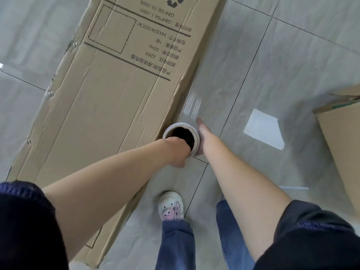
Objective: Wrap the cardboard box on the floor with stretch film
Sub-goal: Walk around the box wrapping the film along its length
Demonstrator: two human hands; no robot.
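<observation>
A long flat cardboard box [109,98] with printed text lies on the tiled floor, running from the near left to the far right. A roll of stretch film [190,127] stands upright beside the box's right edge. My left hand [179,151] grips the roll's top rim, fingers tucked inside the dark core. My right hand [201,131] lies along the roll's right side, mostly hidden behind it. A sheet of clear film [202,84] stretches from the roll away along the box's right edge.
A second cardboard box [342,137] stands at the right edge. My shoe [170,205] and jeans legs are on the pale glossy tiles [292,65] just below the roll. A bright window reflection [263,129] lies on the floor to the right.
</observation>
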